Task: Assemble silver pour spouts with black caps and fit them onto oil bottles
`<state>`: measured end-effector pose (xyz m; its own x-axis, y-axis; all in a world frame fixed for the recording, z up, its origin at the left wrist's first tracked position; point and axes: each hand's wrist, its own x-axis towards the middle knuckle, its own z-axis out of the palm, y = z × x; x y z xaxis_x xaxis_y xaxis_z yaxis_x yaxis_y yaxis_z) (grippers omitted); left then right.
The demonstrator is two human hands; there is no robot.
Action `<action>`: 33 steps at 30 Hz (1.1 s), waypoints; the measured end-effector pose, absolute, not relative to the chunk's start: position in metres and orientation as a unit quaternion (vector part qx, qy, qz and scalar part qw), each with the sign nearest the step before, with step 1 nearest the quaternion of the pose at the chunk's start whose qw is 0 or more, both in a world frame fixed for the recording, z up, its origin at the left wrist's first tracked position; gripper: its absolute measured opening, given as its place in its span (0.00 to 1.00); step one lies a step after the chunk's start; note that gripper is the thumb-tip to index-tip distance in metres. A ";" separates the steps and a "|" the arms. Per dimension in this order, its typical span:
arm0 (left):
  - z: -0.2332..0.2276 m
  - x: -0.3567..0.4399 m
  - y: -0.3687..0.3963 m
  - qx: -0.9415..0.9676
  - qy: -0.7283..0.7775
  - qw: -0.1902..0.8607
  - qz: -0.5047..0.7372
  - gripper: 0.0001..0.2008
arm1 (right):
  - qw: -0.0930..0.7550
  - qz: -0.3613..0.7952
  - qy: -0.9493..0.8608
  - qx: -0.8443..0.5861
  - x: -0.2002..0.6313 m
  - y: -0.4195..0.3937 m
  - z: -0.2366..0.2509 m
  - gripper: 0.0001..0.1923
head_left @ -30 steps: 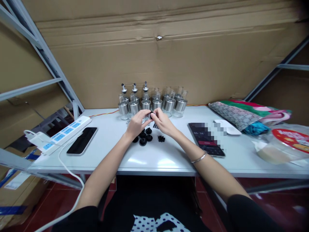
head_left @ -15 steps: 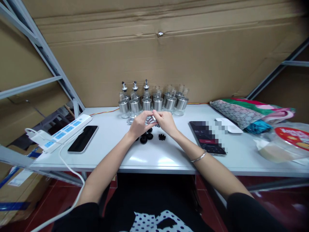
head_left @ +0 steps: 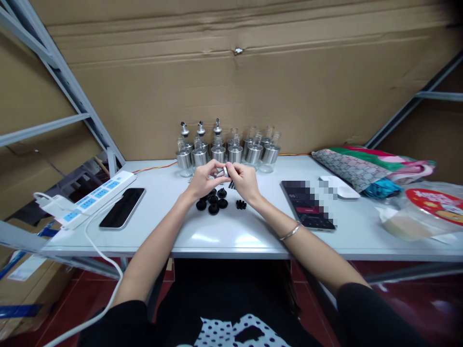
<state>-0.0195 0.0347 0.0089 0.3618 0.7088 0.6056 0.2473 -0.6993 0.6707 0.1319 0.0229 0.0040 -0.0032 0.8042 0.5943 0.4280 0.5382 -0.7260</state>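
Up close, seen from a head camera looking down over a white table (head_left: 231, 236) at two bare hands.

Left hand: the left hand (head_left: 202, 182) is raised just above the table, fingers curled narrowly around a small silvery metal piece (head_left: 221, 172); exactly what part it is, is too small to tell.

Right hand: the right hand (head_left: 245, 180) meets the left at the same piece, thumb and forefinger pinched on its right end. A thin bracelet (head_left: 290, 232) sits on that wrist.

Where the piece is: held in the air between both hands, over a loose group of black stoppers (head_left: 212, 202) lying on the table, and in front of the row of glass bottles (head_left: 226, 152).

Bottles: they stand upright against the cardboard wall (head_left: 231, 86); three at the back left carry pour spouts, the others look open at the neck.

Doing it well: judging by the grip, the two parts want to be lined up straight and pressed or twisted evenly, with the left hand steadying and the right hand working.

Nearby: a dark phone (head_left: 122, 208) and a power strip (head_left: 92, 198) on the left; a second phone (head_left: 307, 205) on the right.
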 end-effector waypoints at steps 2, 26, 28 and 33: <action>0.013 -0.023 0.036 0.781 0.301 0.277 0.472 0.19 | 0.546 0.168 -0.697 -0.434 0.131 0.023 0.004 0.24; 0.018 -0.037 0.044 0.726 0.343 0.381 0.459 0.19 | 0.467 0.010 -0.830 -0.306 0.146 0.035 0.001 0.13; 0.018 -0.037 0.045 0.725 0.343 0.382 0.458 0.19 | 0.462 -0.004 -0.837 -0.295 0.148 0.034 0.003 0.13; 0.020 -0.037 0.045 0.707 0.343 0.408 0.465 0.19 | 0.456 -0.034 -0.845 -0.277 0.151 0.032 0.007 0.11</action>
